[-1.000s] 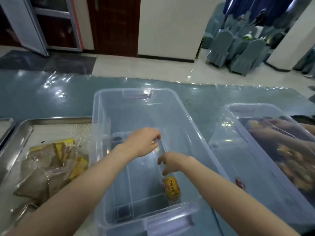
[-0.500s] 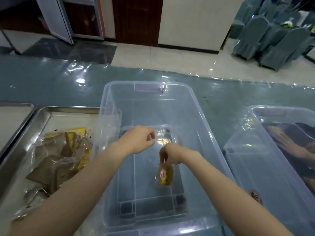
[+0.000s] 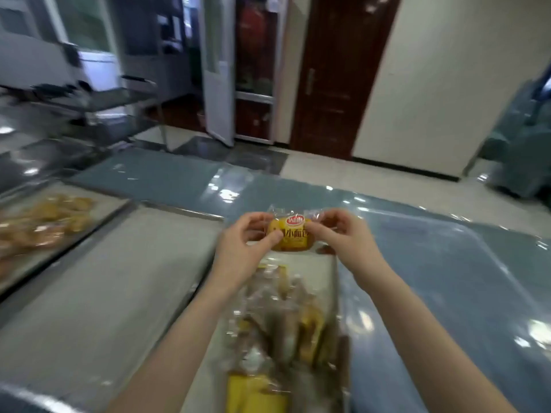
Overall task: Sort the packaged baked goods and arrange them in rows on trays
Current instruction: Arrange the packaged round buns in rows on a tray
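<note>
- The bread packet [image 3: 290, 235], yellow with a red label, was held up between both hands, above the far end of a heap of packets [image 3: 283, 323].
- The left hand [image 3: 241, 248] pinched its left edge, with the thumb across the front and the fingers curled behind. The right hand [image 3: 343, 236] pinched the right edge near the clear wrapper's crimp, fingers drawn in narrow.
- To do this step well, it seemed best to grip the wrapper seams rather than the soft bread and to read the label to settle its kind. The packet could then go down flat, label up and square to a tray rim, so a row could start cleanly.
- The heap lay below the wrists, brown and yellow wrappers jumbled on a pale liner, with no rows formed.
- A grey tray [image 3: 104, 278] stretched to the left of the left fingers. With the blur and the forearm in the way, I could not tell whether the heap shared it.
- Further left, another tray [image 3: 119, 204] held golden goods, smeared by motion.
- The table [image 3: 167, 180] ran across beyond the fingertips, blue-grey under a glossy clear sheet.
- Past it were a pale tiled floor [image 3: 357, 174], a brown door [image 3: 331, 73], a cream wall [image 3: 447, 84] and a metal bench [image 3: 104, 99] far left.
</note>
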`<state>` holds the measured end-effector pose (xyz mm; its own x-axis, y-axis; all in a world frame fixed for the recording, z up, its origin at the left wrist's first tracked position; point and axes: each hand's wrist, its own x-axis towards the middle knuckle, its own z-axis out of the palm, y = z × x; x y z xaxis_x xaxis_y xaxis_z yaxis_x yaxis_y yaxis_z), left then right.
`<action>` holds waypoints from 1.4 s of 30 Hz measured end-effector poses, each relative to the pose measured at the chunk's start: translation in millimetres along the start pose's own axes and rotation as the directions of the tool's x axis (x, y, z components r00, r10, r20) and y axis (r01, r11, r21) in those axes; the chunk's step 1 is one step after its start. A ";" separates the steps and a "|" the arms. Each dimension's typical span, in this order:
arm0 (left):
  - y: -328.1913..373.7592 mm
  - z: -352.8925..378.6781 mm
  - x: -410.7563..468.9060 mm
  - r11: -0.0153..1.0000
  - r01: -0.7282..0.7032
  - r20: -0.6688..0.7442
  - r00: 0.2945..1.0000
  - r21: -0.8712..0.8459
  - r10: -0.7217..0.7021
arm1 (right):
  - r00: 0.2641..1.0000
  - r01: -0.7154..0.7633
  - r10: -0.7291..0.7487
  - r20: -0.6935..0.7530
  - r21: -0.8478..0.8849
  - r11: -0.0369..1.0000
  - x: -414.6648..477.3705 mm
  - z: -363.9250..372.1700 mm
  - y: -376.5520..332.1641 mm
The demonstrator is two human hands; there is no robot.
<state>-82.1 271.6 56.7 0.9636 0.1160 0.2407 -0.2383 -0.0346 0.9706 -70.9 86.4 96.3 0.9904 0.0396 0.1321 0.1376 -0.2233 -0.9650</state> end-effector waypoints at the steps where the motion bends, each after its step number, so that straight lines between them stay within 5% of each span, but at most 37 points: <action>1: -2.0 -38.0 -4.7 0.999 0.031 -0.057 0.998 -0.016 -0.032 | 0.999 -0.019 0.018 0.042 0.021 1.000 1.3 38.5 -4.5; 8: -12.1 -263.1 -48.4 0.982 0.188 -0.332 0.926 -0.012 -0.182 | 0.929 -0.190 0.120 0.349 0.175 0.966 -8.6 280.7 -27.8; 15: -37.3 -418.6 -70.0 0.946 0.324 -0.597 0.763 0.021 -0.248 | 0.815 -0.243 0.124 0.566 0.140 0.960 -11.9 455.2 -30.1; 21: -64.9 -515.0 -27.7 0.931 0.353 -0.624 0.749 0.094 -0.221 | 0.822 -0.275 0.174 0.542 0.110 0.955 31.0 561.9 -18.2; 27: -100.5 -591.9 73.6 0.897 0.442 -0.684 0.663 0.031 -0.303 | 0.884 -0.310 0.241 0.400 0.117 0.944 110.9 651.7 -13.2; 37: -167.7 -697.8 158.9 0.791 0.562 -0.397 0.802 0.244 -0.447 | 0.847 -0.360 0.371 0.380 -0.104 0.927 179.6 741.7 27.3; 42: -213.5 -751.4 200.8 0.599 0.466 -0.177 0.861 0.651 -0.477 | 0.711 -0.252 0.469 0.524 -0.433 0.865 199.4 776.4 61.9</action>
<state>71.5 1048.1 -97.9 0.9217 0.2923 -0.2549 0.3852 -0.6130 0.6898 128.4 836.7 -113.1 0.7644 0.4333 -0.4774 -0.1264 -0.6254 -0.7700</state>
